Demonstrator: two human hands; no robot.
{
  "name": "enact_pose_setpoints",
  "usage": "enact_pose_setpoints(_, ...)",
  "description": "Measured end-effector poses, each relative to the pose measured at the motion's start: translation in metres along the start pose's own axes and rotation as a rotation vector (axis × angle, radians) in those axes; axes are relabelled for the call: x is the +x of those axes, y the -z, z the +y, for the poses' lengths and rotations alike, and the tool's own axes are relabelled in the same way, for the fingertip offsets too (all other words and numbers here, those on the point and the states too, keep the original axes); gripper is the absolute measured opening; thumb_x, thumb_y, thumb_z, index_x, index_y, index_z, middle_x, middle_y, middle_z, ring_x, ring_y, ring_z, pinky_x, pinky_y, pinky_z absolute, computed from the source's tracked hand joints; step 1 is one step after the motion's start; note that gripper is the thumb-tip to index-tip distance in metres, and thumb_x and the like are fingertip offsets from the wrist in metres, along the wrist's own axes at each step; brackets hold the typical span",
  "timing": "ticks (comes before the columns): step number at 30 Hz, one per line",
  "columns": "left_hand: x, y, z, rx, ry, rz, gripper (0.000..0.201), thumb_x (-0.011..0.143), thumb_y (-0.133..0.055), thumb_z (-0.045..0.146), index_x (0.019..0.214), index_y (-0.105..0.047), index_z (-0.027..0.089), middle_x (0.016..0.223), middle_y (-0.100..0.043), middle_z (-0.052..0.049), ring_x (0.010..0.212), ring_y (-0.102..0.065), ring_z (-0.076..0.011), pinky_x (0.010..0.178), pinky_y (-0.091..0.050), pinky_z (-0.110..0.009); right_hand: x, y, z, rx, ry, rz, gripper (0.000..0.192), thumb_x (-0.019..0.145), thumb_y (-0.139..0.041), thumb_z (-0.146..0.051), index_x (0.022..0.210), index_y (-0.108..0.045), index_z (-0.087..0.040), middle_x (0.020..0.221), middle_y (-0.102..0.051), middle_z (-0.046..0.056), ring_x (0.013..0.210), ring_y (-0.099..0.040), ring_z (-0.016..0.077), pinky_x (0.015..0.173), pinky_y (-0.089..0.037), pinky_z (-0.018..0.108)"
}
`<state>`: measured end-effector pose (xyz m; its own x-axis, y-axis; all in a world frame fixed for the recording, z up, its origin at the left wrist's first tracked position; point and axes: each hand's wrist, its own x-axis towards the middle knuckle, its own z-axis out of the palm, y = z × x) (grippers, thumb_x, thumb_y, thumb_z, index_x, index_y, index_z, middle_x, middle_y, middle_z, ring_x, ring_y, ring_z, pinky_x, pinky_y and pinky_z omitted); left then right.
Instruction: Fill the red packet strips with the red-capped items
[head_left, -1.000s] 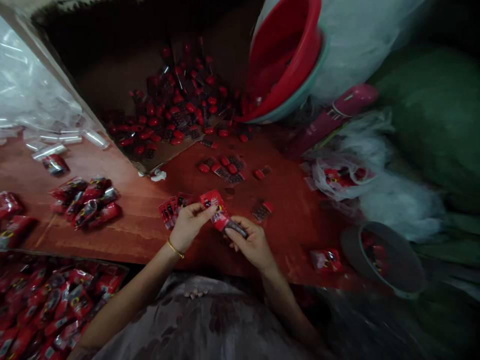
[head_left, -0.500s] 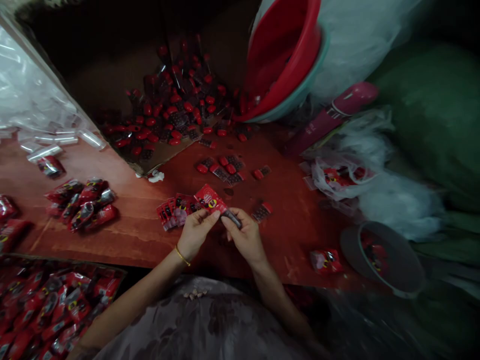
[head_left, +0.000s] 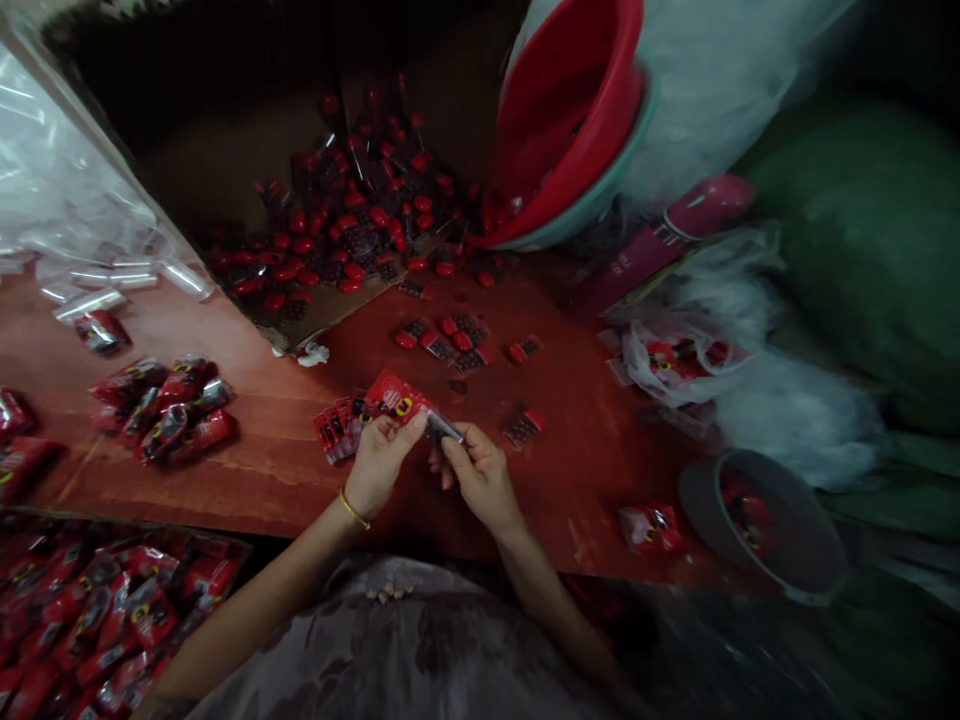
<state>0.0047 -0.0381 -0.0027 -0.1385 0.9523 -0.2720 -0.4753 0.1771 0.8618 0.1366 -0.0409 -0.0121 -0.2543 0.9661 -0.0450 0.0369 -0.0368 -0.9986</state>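
My left hand pinches a red printed card with a yellow and black mark, thumb on top. At the card's right end, my right hand grips a dark, narrow, shiny piece; whether it is joined to the card I cannot tell. Just beyond my left fingers lies a fanned stack of red cards, partly covered by that hand. Several small dark packets with red rounded ends lie on the table past my hands, among them a packet right of my right hand.
A cardboard box spills more such packets. Beside it lean red and teal basins. A magenta bottle, a plastic bag and a grey tub stand right. Wrapped red packs lie left, with many more below.
Both hands have shifted slightly left and down with the card. The dark piece at its right end is turned and shows more of its shiny edge; my right fingers have moved along it.
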Motion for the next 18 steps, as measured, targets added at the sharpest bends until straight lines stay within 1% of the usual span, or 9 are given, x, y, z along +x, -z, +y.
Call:
enact_pose_setpoints(3, 0.002, 0.003, -0.004, -0.048, 0.0, 0.012, 0.029, 0.064, -0.074, 0.037, 0.079, -0.069, 0.013, 0.077, -0.069, -0.005, 0.072, -0.061, -0.0138, 0.07, -0.047, -0.025, -0.001, -0.004, 0.0, -0.062, 0.011, -0.023, 0.02, 0.086, -0.048, -0.037, 0.088, -0.053, -0.018, 0.061, -0.058, -0.003, 0.039, -0.046, 0.005, 0.04, -0.037, 0.018)
enact_pose_setpoints(7, 0.002, 0.005, -0.005, -0.066, 0.053, -0.058, 0.027, 0.061, -0.076, 0.036, 0.074, -0.069, 0.013, 0.07, -0.067, -0.004, 0.063, -0.059, -0.0124, 0.06, -0.048, -0.023, -0.001, -0.011, 0.002, -0.087, 0.032, 0.034, 0.023, 0.085, -0.049, -0.038, 0.096, -0.055, -0.018, 0.059, -0.057, -0.004, 0.038, -0.046, 0.0058, 0.038, -0.037, 0.018)
enact_pose_setpoints(9, 0.001, 0.005, -0.003, -0.053, 0.061, -0.082, 0.028, 0.063, -0.074, 0.037, 0.076, -0.069, 0.013, 0.061, -0.063, -0.002, 0.055, -0.056, -0.0106, 0.053, -0.046, -0.022, 0.0, -0.015, 0.002, -0.033, 0.025, 0.014, 0.023, 0.084, -0.049, -0.039, 0.092, -0.055, -0.018, 0.061, -0.059, -0.003, 0.037, -0.046, 0.0055, 0.038, -0.037, 0.018)
enact_pose_setpoints(11, 0.0, 0.007, -0.001, -0.033, 0.091, -0.118, 0.029, 0.065, -0.072, 0.038, 0.078, -0.069, 0.013, 0.049, -0.054, 0.002, 0.045, -0.049, -0.0084, 0.045, -0.041, -0.02, 0.001, -0.019, 0.002, 0.035, 0.01, -0.008, 0.023, 0.084, -0.05, -0.04, 0.086, -0.054, -0.018, 0.064, -0.061, -0.002, 0.036, -0.045, 0.0048, 0.037, -0.037, 0.018)
enact_pose_setpoints(12, -0.001, 0.007, -0.001, -0.026, 0.108, -0.136, 0.029, 0.066, -0.071, 0.039, 0.075, -0.068, 0.012, 0.046, -0.05, 0.004, 0.042, -0.045, -0.0074, 0.042, -0.038, -0.02, 0.002, -0.02, 0.002, 0.058, 0.004, -0.005, 0.023, 0.083, -0.05, -0.041, 0.084, -0.054, -0.018, 0.064, -0.062, -0.001, 0.035, -0.045, 0.0045, 0.036, -0.036, 0.018)
enact_pose_setpoints(14, -0.004, 0.009, -0.001, -0.019, 0.116, -0.159, 0.029, 0.067, -0.07, 0.041, 0.065, -0.065, 0.012, 0.045, -0.047, 0.004, 0.041, -0.042, -0.0062, 0.042, -0.037, -0.019, 0.003, -0.022, 0.002, 0.075, -0.007, 0.026, 0.024, 0.081, -0.053, -0.042, 0.083, -0.054, -0.018, 0.062, -0.062, -0.002, 0.033, -0.044, 0.0044, 0.034, -0.035, 0.017)
enact_pose_setpoints(16, -0.007, 0.01, -0.003, -0.028, 0.105, -0.16, 0.032, 0.068, -0.069, 0.043, 0.059, -0.061, 0.013, 0.049, -0.049, 0.003, 0.045, -0.045, -0.0069, 0.046, -0.039, -0.02, 0.005, -0.023, 0.001, 0.076, -0.036, 0.053, 0.025, 0.077, -0.058, -0.044, 0.08, -0.055, -0.019, 0.059, -0.061, -0.003, 0.033, -0.044, 0.0052, 0.032, -0.033, 0.017)
enact_pose_setpoints(18, -0.009, 0.012, -0.007, -0.051, 0.121, -0.172, 0.036, 0.07, -0.065, 0.048, 0.059, -0.06, 0.014, 0.05, -0.05, 0.002, 0.047, -0.048, -0.0085, 0.049, -0.041, -0.022, 0.009, -0.022, 0.001, 0.083, -0.083, 0.052, 0.028, 0.071, -0.063, -0.045, 0.07, -0.053, -0.019, 0.052, -0.059, -0.004, 0.032, -0.044, 0.0063, 0.031, -0.033, 0.018)
